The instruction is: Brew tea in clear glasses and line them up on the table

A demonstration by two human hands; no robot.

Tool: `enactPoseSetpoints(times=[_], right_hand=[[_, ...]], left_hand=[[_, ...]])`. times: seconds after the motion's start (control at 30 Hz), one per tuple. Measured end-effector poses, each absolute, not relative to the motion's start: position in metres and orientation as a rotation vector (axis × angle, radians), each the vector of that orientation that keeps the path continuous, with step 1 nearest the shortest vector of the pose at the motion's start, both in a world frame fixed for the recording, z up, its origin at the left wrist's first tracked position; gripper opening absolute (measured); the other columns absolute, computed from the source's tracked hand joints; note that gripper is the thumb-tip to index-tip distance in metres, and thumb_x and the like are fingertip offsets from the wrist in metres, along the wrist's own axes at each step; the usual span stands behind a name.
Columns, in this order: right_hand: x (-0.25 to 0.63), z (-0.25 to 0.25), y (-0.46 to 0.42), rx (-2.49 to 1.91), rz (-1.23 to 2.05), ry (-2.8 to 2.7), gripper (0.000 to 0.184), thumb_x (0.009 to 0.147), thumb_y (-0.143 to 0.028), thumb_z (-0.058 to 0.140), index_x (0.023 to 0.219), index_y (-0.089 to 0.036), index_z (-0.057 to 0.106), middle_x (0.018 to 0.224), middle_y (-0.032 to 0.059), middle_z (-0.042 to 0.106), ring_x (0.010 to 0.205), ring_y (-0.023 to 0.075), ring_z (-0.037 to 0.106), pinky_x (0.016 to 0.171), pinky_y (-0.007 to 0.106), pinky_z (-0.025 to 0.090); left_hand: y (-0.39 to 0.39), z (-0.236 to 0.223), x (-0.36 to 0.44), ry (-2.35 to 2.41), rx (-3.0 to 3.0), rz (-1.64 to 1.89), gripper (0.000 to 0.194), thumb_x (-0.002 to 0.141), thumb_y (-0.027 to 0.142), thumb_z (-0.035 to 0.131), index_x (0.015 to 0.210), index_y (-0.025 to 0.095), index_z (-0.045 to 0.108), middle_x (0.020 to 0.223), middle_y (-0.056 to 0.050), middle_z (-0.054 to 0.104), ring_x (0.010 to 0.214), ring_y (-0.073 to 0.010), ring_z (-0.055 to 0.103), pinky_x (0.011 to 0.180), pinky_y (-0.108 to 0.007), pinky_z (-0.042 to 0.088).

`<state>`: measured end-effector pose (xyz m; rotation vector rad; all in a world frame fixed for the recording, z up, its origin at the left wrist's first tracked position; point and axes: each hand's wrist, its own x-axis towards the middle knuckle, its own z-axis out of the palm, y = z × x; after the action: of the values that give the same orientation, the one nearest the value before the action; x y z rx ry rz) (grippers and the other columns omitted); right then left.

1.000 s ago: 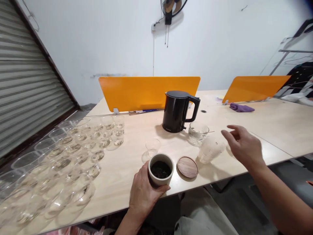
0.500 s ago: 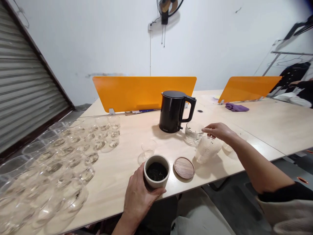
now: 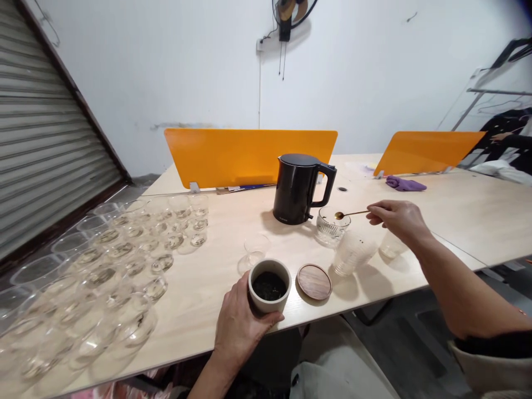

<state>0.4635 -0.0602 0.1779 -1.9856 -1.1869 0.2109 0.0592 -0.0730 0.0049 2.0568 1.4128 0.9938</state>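
On the pale wooden table (image 3: pixel 208 291) stands a shiny black kettle (image 3: pixel 294 189), with a clear ribbed glass (image 3: pixel 331 227) just beside it. The right hand (image 3: pixel 399 219) pinches a thin gold spoon (image 3: pixel 351 214) in its fingers, and the spoon's tip hangs over the glass. The left hand (image 3: pixel 241 327) curls its fingers around a round grey cup (image 3: pixel 279 306) of dark bits, near a round wooden lid (image 3: pixel 314 282).
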Motion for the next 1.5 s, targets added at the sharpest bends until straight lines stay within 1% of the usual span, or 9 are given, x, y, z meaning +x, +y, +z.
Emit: enactPoseSetpoints(times=[0.23,0.33,0.43,0.5,0.63,0.87,1.1,1.27,1.5], right_hand=[[0.414,0.194,-0.106,-1.647,-0.007,-1.19,0.028,0.085,-0.043,0.075,0.1,-0.019,0.08,0.083,0.0071,0.078,0.075,0.0189,0.073,0.064,0.028,0.055],[0.375,0.189,-0.127,-1.581,-0.131,-1.342,0.024,0.089,-0.043,0.074,0.104,-0.025,0.08,0.084,0.0025,0.079,0.074,0.0171,0.073,0.069,0.027,0.057],[0.342,0.178,-0.138,-1.494,-0.202,-1.675,0.016,0.096,-0.036,0.068,0.107,-0.03,0.078,0.086,-0.0011,0.079,0.075,0.0154,0.074,0.073,0.026,0.057],[0.324,0.169,-0.136,-1.343,-0.208,-1.945,0.016,0.099,-0.026,0.064,0.11,-0.029,0.075,0.09,-0.0006,0.078,0.077,0.0146,0.073,0.073,0.025,0.056],[0.299,0.155,-0.122,-1.073,-0.161,-2.29,0.029,0.099,-0.008,0.054,0.116,-0.024,0.071,0.096,0.0051,0.076,0.08,0.0159,0.071,0.067,0.026,0.053],[0.281,0.157,-0.113,-1.053,-0.068,-2.475,0.032,0.096,-0.003,0.048,0.104,-0.021,0.072,0.071,0.0013,0.064,0.061,0.0137,0.058,0.054,0.025,0.041],[0.289,0.162,-0.107,-1.146,0.238,-2.386,0.021,0.1,-0.022,0.057,0.107,-0.023,0.077,0.082,0.0049,0.074,0.069,0.0158,0.067,0.062,0.026,0.051],[0.297,0.16,-0.101,-1.352,0.449,-2.173,0.024,0.102,-0.038,0.058,0.104,-0.025,0.078,0.075,0.002,0.073,0.064,0.0153,0.068,0.059,0.026,0.053],[0.309,0.161,-0.093,-1.496,0.591,-1.729,0.034,0.091,-0.057,0.069,0.091,-0.024,0.078,0.072,0.0032,0.071,0.059,0.0157,0.063,0.056,0.029,0.054]], left_hand=[[-0.072,0.011,0.059,1.344,2.081,1.021,0.099,0.059,0.039,0.096,0.143,0.024,0.045,0.132,-0.01,0.067,0.12,-0.0349,0.064,0.102,-0.048,0.05],[-0.071,0.014,0.058,1.321,2.088,1.021,0.101,0.057,0.043,0.097,0.142,0.024,0.045,0.13,-0.01,0.068,0.12,-0.035,0.064,0.102,-0.05,0.05],[-0.07,0.016,0.057,1.32,2.076,1.017,0.102,0.058,0.044,0.098,0.142,0.026,0.043,0.13,-0.009,0.068,0.118,-0.0345,0.064,0.1,-0.05,0.051],[-0.07,0.017,0.057,1.319,2.073,1.022,0.104,0.057,0.045,0.098,0.142,0.026,0.043,0.13,-0.01,0.068,0.117,-0.0346,0.064,0.099,-0.051,0.051],[-0.07,0.018,0.056,1.287,2.08,1.03,0.106,0.056,0.047,0.099,0.143,0.027,0.042,0.132,-0.009,0.067,0.118,-0.0342,0.064,0.099,-0.05,0.05],[-0.07,0.014,0.056,1.302,2.092,1.032,0.108,0.056,0.047,0.099,0.144,0.027,0.04,0.135,-0.009,0.065,0.119,-0.0345,0.064,0.1,-0.052,0.05],[-0.069,0.01,0.056,1.307,2.114,1.021,0.111,0.056,0.048,0.099,0.145,0.026,0.037,0.137,-0.011,0.064,0.121,-0.0359,0.063,0.102,-0.054,0.05],[-0.069,0.01,0.057,1.31,2.124,1.03,0.113,0.055,0.049,0.099,0.146,0.025,0.036,0.138,-0.012,0.064,0.122,-0.0367,0.063,0.103,-0.055,0.05],[-0.069,0.014,0.056,1.294,2.106,1.03,0.11,0.057,0.051,0.098,0.146,0.026,0.038,0.137,-0.011,0.065,0.121,-0.0354,0.063,0.102,-0.053,0.05]])
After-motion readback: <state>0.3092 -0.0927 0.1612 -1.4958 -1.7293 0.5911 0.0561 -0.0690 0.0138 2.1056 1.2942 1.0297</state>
